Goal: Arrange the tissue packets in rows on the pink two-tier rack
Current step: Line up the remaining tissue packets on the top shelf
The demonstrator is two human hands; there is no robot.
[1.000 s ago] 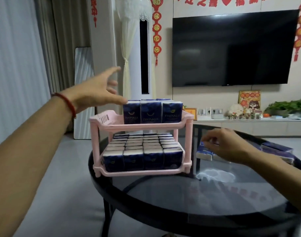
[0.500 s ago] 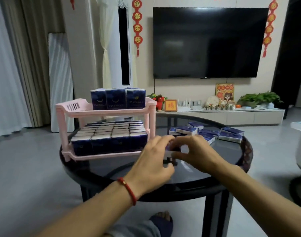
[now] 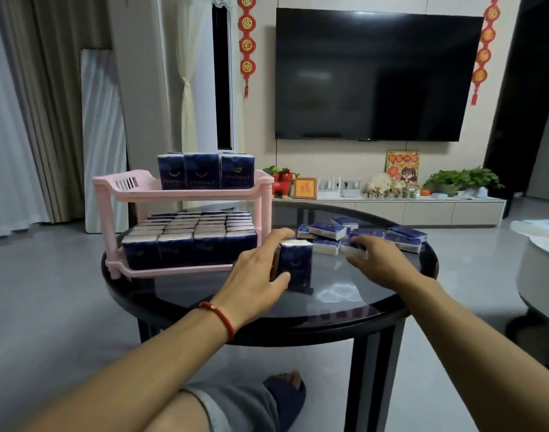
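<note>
The pink two-tier rack [image 3: 186, 193] stands on the left of the round glass table [image 3: 345, 302]. Its lower tier is packed with rows of dark blue tissue packets [image 3: 192, 244]. Three packets [image 3: 204, 170] stand upright at the right of the top tier. My left hand [image 3: 257, 275] grips one upright packet [image 3: 295, 269] on the glass, right of the rack. My right hand [image 3: 379, 263] reaches into the loose pile of packets [image 3: 363, 236] at the table's far right, fingers curled over one packet [image 3: 356, 251].
A large television [image 3: 376, 76] hangs on the wall above a low white cabinet [image 3: 391, 208] with ornaments and plants. A second round table's edge [image 3: 541, 263] shows at the right. My knee and slippered foot [image 3: 282, 397] are below the table's front.
The camera has drawn back from the rack. My left hand came down from the top tier to the table and took an upright packet; my right hand moved right to the loose pile.
</note>
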